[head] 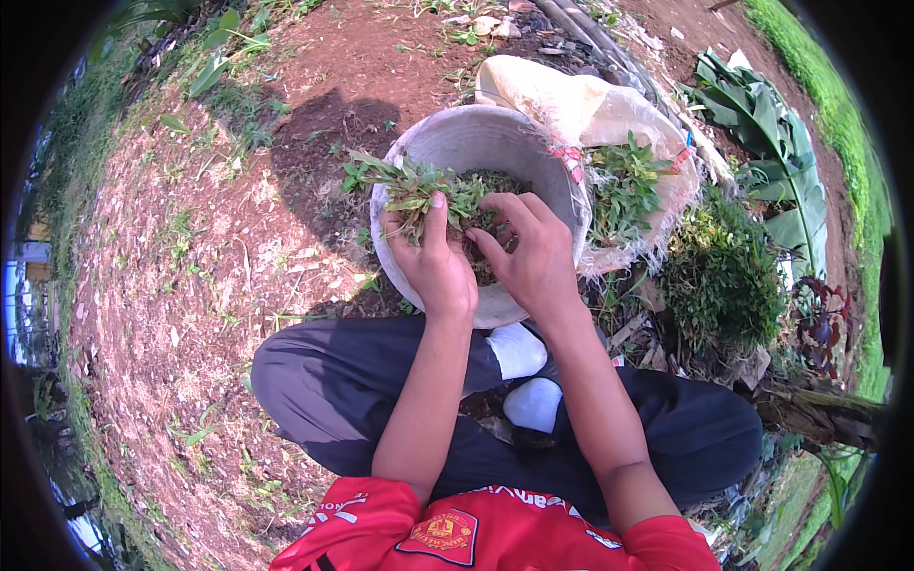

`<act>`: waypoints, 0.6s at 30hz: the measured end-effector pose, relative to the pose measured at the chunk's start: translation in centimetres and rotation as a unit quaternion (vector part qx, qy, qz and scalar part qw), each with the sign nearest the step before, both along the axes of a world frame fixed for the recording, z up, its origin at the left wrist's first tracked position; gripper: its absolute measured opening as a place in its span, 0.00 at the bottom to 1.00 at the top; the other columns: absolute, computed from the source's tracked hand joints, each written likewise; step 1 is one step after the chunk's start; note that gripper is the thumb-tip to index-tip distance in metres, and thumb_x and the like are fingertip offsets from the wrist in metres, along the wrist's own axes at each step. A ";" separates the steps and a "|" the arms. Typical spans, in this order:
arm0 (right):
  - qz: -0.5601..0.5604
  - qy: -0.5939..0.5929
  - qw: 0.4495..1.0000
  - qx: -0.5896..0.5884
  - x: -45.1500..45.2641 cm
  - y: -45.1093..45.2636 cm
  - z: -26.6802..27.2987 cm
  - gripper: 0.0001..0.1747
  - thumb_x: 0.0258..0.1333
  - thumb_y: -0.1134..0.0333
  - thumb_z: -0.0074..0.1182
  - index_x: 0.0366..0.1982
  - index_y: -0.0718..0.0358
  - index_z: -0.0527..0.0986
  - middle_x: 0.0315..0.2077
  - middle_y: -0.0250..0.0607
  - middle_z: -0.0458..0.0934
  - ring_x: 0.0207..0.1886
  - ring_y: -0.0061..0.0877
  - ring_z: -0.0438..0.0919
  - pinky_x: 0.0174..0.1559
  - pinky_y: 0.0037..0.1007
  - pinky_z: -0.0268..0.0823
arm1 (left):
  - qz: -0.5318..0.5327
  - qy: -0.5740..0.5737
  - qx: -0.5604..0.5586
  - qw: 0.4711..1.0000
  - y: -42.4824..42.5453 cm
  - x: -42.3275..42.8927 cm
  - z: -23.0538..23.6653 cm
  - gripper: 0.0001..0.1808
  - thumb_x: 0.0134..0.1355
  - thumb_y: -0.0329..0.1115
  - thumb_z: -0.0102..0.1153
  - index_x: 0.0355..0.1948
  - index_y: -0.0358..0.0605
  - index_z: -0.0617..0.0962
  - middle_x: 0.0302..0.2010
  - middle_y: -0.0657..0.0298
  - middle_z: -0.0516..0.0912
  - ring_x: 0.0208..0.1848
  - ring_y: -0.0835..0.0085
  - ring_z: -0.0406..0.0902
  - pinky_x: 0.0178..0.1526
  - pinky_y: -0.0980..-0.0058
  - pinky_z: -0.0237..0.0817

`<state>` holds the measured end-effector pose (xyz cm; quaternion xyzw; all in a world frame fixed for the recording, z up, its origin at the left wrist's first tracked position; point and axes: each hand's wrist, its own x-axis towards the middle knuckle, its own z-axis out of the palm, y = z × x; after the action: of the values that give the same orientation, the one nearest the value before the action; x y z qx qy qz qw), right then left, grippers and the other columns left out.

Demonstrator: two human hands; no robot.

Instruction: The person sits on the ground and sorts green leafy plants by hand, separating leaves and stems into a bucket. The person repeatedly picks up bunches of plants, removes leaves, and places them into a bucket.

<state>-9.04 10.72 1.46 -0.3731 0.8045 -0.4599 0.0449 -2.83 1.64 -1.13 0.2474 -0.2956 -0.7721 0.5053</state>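
A bunch of leafy green plants point(407, 189) is gripped in my left hand point(439, 271), its thumb pressed over the stems. Close on the right, my right hand point(532, 250) has bent fingers, with its thumb and index fingertips apart beside the bunch's lower end. Whether any stem or root lies between those fingertips, I cannot tell. Both hands are over a round grey bucket point(457, 135), which stands on the soil before my crossed legs. Dark plant matter point(500, 182) lies inside the bucket, partly hidden by my hands.
A whitish woven sack point(543, 89) lies open against the bucket's right side, with leafy green plants point(628, 189) in its mouth. Farther right are a bushy plant point(721, 275), a large banana-like leaf point(778, 143) and a log point(821, 414). Bare soil with scattered weeds point(186, 243) stretches left.
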 end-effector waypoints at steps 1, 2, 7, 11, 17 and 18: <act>0.000 0.022 1.000 0.000 -0.2 0.0 -0.2 0.11 0.53 0.71 0.73 0.39 0.62 0.84 0.36 0.42 0.84 0.32 0.34 0.85 0.37 0.36 0.78 | 0.000 0.001 -0.007 1.000 -0.1 -0.1 -0.1 0.20 0.73 0.23 0.59 0.62 0.42 0.69 0.56 0.56 0.81 0.57 0.68 0.81 0.57 0.64 0.77; 0.002 0.049 0.999 -0.006 -0.4 0.0 -0.4 0.12 0.53 0.72 0.73 0.40 0.64 0.84 0.36 0.43 0.84 0.31 0.32 0.85 0.36 0.34 0.78 | 0.000 -0.003 -0.009 1.000 -0.2 -0.1 -0.3 0.20 0.73 0.23 0.59 0.62 0.42 0.69 0.56 0.56 0.81 0.57 0.68 0.80 0.57 0.64 0.77; 0.011 0.011 1.000 -0.004 -1.3 0.3 -1.1 0.09 0.61 0.72 0.68 0.41 0.67 0.82 0.38 0.45 0.86 0.33 0.30 0.87 0.35 0.32 0.77 | 0.005 -0.004 -0.006 1.000 -0.4 -0.2 -0.8 0.21 0.73 0.24 0.60 0.63 0.44 0.69 0.57 0.56 0.80 0.59 0.68 0.79 0.57 0.62 0.76; 0.052 -0.124 0.991 -0.006 -1.8 0.7 -1.0 0.07 0.70 0.70 0.62 0.42 0.68 0.80 0.36 0.42 0.87 0.34 0.24 0.87 0.37 0.29 0.79 | 0.015 0.001 0.017 1.000 -1.0 0.0 -0.8 0.23 0.72 0.25 0.61 0.64 0.46 0.69 0.58 0.57 0.79 0.60 0.68 0.78 0.57 0.61 0.76; 0.049 -0.280 0.959 -0.023 -3.3 1.7 0.8 0.07 0.73 0.70 0.59 0.41 0.69 0.79 0.39 0.40 0.87 0.40 0.20 0.87 0.38 0.26 0.79 | 0.040 -0.003 0.030 0.999 -2.3 0.4 -0.3 0.23 0.72 0.25 0.62 0.63 0.45 0.69 0.59 0.58 0.79 0.61 0.68 0.78 0.59 0.60 0.76; 0.025 -0.212 0.976 0.045 -3.6 2.0 1.1 0.07 0.68 0.72 0.63 0.43 0.68 0.81 0.41 0.41 0.86 0.40 0.20 0.87 0.39 0.27 0.80 | 0.044 0.002 0.033 0.998 -2.1 0.4 -0.3 0.22 0.72 0.24 0.62 0.62 0.43 0.70 0.57 0.58 0.80 0.59 0.69 0.79 0.59 0.63 0.76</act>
<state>-12.60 12.67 2.54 -0.2844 0.7869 -0.4908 0.2429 -2.45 -0.51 -1.40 0.2754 -0.2579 -0.7589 0.5307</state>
